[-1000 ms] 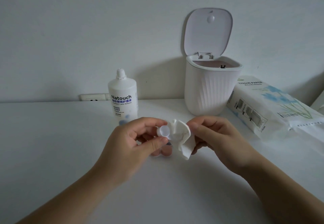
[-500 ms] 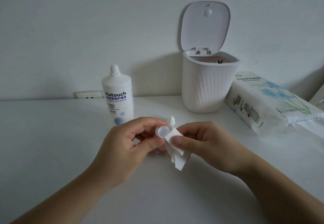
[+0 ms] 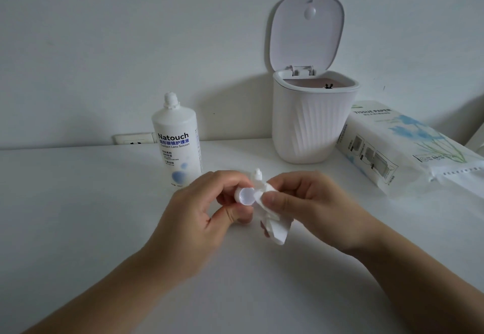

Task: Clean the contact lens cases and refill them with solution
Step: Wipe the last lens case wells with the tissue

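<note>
White worktop and bare wall fill my view. My left hand pinches a small round lens case part just above the worktop; my right hand presses a crumpled tissue against it. Fingers hide most of the case. Behind stand the solution bottle, an open bin, and a tissue pack cut off at right.

White table: bottle, bin, tissue pack.

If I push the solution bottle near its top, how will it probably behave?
The solution bottle stands tall on a narrow base, so a high push would probably tip it rather than slide it. Its smooth round body would likely roll once down. How full it is cannot be told.
</note>
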The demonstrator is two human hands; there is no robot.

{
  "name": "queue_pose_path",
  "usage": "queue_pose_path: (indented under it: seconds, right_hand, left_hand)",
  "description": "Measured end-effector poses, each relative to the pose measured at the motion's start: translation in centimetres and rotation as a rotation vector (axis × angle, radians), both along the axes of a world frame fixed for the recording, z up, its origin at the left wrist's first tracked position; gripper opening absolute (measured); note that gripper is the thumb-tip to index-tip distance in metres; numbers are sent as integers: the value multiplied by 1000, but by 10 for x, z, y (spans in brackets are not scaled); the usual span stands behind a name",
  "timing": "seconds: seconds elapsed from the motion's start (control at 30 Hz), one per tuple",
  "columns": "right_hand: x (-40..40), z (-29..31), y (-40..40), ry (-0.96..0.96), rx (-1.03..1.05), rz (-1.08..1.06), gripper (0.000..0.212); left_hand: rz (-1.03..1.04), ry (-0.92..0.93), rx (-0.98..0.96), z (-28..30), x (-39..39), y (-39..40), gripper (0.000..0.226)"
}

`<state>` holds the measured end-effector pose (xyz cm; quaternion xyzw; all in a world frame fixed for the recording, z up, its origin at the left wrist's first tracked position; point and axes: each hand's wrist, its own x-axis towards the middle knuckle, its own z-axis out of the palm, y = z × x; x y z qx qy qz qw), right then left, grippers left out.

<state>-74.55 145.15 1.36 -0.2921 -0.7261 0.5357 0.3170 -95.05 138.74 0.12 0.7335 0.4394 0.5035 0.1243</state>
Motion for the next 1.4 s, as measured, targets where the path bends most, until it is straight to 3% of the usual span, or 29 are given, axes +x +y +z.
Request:
queue_pose_path:
  seconds: [0.13,0.3,0.43,0.57,0.77,0.87,0.97,1.13,1.4]
  right_hand:
    - [1,2,0,79,-41,-2,20]
    - [5,4,0,-142,-19,50,20]
    - [4,2,-3,-251,32,71,36]
    - [4,1,-4,-199,58,39,33]
    - [3,0,-3,94,-49,10,23]
    - [1,1,-4,78,-68,36,18]
    - [4,1,-1,-73,-27,36,18]
    - [3,-5,-2,-267,60,97,24]
    - [2,-2,1,-92,93,-70,16]
  left_hand:
    - [98,58,81,-6,8,-1,20]
    - [-7,58,13,-3,0,3,20]
    - [-117,82,-56,-1,-1,4,15]
    - [-31,134,83,-1,0,4,10]
    - [150,214,325,0,3,-2,15]
    - [141,177,240,-1,4,-3,17]
    - [44,68,36,2,2,-1,19]
    - [-114,114,-54,4,0,1,29]
    - [98,-100,-80,4,1,2,23]
